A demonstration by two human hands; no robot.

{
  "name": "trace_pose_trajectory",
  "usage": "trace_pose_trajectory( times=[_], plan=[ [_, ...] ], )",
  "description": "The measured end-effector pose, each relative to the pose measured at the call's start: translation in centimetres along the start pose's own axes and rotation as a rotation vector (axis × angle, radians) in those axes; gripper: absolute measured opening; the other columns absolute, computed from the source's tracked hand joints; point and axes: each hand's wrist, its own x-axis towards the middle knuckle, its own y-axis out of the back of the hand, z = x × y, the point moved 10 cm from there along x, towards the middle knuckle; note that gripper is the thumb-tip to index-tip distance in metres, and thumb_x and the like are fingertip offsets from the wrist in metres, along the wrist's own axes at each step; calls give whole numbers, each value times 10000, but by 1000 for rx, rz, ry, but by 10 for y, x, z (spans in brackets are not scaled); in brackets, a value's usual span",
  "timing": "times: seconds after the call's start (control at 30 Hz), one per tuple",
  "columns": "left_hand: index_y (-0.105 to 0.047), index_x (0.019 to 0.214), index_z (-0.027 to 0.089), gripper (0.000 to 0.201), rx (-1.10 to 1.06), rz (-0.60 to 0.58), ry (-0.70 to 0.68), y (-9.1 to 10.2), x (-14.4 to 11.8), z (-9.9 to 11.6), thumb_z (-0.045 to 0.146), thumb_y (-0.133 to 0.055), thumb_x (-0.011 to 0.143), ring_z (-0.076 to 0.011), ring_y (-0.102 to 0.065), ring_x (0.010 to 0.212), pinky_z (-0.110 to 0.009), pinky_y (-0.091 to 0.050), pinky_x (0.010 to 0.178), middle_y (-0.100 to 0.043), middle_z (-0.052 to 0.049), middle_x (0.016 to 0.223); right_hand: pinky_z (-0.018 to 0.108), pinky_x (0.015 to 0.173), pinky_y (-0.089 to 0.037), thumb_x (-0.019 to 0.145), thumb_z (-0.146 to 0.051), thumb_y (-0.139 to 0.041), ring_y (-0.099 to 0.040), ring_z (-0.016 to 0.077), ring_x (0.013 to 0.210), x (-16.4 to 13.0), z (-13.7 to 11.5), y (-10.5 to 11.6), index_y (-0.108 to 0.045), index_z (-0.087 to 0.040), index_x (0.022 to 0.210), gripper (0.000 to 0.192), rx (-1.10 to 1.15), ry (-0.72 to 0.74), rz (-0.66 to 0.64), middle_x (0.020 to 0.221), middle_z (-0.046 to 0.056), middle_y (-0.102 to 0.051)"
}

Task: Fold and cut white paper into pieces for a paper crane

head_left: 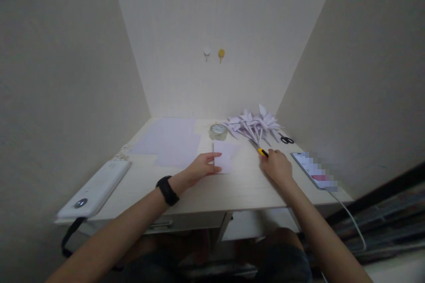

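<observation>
I judge several paper stars [254,124] folded already, my left hand [202,167] flat on a small sheet [226,155], my right hand [278,166] curled round the knife [260,149], cutting not yet begun.

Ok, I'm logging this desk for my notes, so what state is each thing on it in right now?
left hand: flat, fingers pressing the small paper piece
right hand: on the utility knife, which lies on the desk
large sheets: lying flat, unfolded
folded paper shapes: folded, piled together
tape roll: lying flat
scissors: lying on the desk, blades hidden
phone: screen lit, cable plugged in
</observation>
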Motion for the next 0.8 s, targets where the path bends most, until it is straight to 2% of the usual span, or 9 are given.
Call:
trace_pose_trajectory(
  times=[0.13,0.27,0.4,0.57,0.7,0.8],
  plan=[
    [-564,1259,135,732,-68,90,-65,-6,-19,-6,127,-837,580,-212,-683,937,-414,-482,964,-591,-165,1321,348,692,-429,957,-361,-408,-602,295,970,-27,1,20,-657,-139,1063,351,44,60,83,1024,160,-634],
    [-547,1269,122,708,-84,141,-112,-16,-30,-9,144,-827,619,-220,-677,961,-433,-473,985,-617,-163,1281,322,713,-416,941,-332,-459,-592,259,971,-48,-20,25,-666,-176,1102,305,145,204,57,1017,120,-642],
    [-560,1228,116,635,-112,197,-132,-19,-35,-10,148,-814,646,-226,-658,1019,-413,-474,988,-598,-174,1301,309,732,-411,931,-306,-488,-592,237,940,-60,-39,24,-676,-180,1100,283,198,288,50,997,108,-646],
    [-583,1174,128,579,-130,201,-131,-23,-36,-12,165,-817,646,-237,-645,1047,-416,-478,982,-594,-175,1302,308,746,-410,924,-303,-504,-591,242,946,-68,-55,18,-689,-171,1085,278,231,356,48,982,107,-653],
    [-600,1161,138,533,-73,196,-129,-28,-37,-12,193,-808,673,-247,-628,1089,-405,-479,980,-613,-166,1281,294,768,-407,923,-305,-509,-595,223,939,-67,-60,9,-690,-198,1100,274,289,381,20,972,92,-655],
    [-571,1201,138,562,-41,179,-144,-32,-37,-9,200,-798,690,-222,-646,1058,-364,-496,949,-640,-156,1245,285,793,-408,920,-320,-519,-597,211,942,-63,-60,4,-692,-203,1119,288,345,396,-12,979,86,-659]
  ],
)
